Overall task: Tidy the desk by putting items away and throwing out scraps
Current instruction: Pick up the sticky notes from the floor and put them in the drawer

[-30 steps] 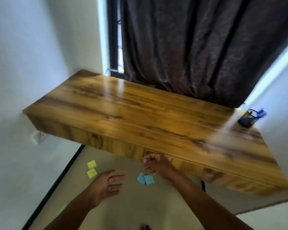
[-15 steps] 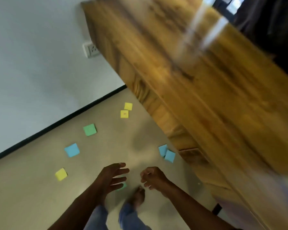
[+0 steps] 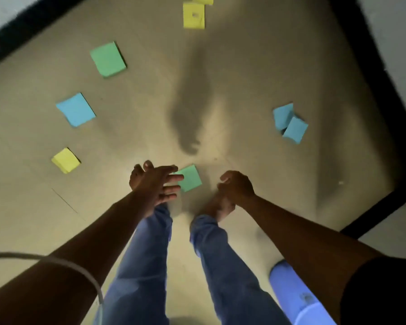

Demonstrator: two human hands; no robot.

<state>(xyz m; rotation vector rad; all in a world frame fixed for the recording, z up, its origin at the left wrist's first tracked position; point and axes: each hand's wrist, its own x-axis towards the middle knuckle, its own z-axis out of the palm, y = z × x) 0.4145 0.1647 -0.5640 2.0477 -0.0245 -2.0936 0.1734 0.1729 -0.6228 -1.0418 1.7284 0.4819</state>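
The view looks straight down at a beige floor (image 3: 244, 78) strewn with square paper notes. A green note (image 3: 189, 178) lies just ahead of the person's feet, between the two hands. The left hand (image 3: 155, 184) hovers over its near edge with fingers (image 3: 174, 178) released and spread, holding nothing; whether they touch the paper is hard to tell. The right hand (image 3: 236, 186) hangs just right of that note, its fingers clenched loosely; it seems to hold nothing, though the blur makes that uncertain.

Further out on the left lie a yellow note (image 3: 66, 160), a blue note (image 3: 76, 109) and a second green note (image 3: 108, 59), all well apart. Two blue notes (image 3: 290, 123) overlap at the right. Two more yellow notes (image 3: 193, 15) sit at the top edge. A black skirting (image 3: 373, 66) borders the floor at right and top left.

Blue trouser legs (image 3: 138, 266) and a bare foot (image 3: 218, 207) fill the lower middle. A grey cable (image 3: 80, 268) curves across the left forearm. A pale blue cylinder (image 3: 291, 289) lies at the bottom right; its contents cannot be seen.
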